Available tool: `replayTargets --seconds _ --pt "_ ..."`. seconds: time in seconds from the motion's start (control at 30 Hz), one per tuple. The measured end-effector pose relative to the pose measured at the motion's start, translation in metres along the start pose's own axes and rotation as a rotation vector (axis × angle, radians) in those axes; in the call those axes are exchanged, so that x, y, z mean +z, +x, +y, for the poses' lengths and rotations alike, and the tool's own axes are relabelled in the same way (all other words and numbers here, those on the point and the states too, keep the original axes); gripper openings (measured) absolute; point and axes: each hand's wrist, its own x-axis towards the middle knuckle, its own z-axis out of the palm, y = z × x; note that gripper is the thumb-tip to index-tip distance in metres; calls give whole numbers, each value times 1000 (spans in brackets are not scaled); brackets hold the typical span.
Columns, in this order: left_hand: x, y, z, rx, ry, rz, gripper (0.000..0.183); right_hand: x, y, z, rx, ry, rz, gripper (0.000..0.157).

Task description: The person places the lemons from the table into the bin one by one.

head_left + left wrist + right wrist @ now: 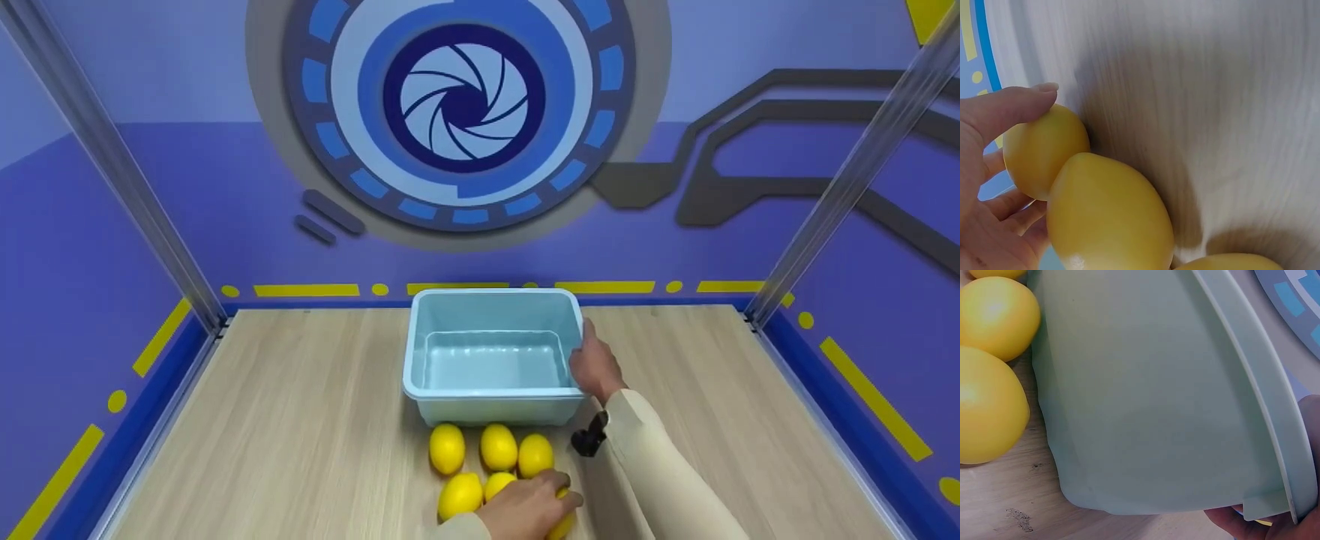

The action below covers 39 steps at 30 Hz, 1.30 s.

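The wooden tabletop (300, 420) runs wide on both sides: a long stretch of wood lies between the tub (487, 409) and the left edge, and another between the right sleeve (667, 465) and the right edge. Metal posts (120, 165) rise at the two far corners, and a printed blue wall (225, 195) stands along the far edge. The near edge lies outside the head view.

The light blue tub is mouth up near the middle of the far edge, its long sides running along that edge. Its smooth floor shows from wall to wall. The right hand (596, 367) grips the rim on the tub's right side, thumb above and fingers beneath.

Yellow lemons (499, 448) lie on the tabletop between the tub and the near edge. Three make a row just in front of the tub; more lie behind them, toward the near edge, partly covered by the left hand (529, 506). That hand holds one lemon between thumb and fingers; in the left wrist view another sits right against it. Whether the held lemon touches the wood is hard to tell.
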Motion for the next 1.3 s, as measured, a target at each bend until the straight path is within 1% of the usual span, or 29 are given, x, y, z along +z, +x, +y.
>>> replayTargets --seconds 0.23,0.37,0.6,0.83,1.17,1.3 --pt "-2 -2 2 -1 8 19 56 1 1 0 -5 -15 11 59" --pt "-3 -3 2 -5 -5 16 56 1 0 0 -7 -11 10 59" --pt "-3 -5 5 7 55 47 60 0 1 0 -24 -64 26 63" --pt "-5 -5 7 -16 55 22 62 1 1 -1 -21 -54 22 61" --pt "-7 -4 8 -10 25 26 59 2 1 -1 -6 -40 26 58" --pt "-8 -5 8 -14 18 32 59 1 0 -1 -9 -29 22 59"
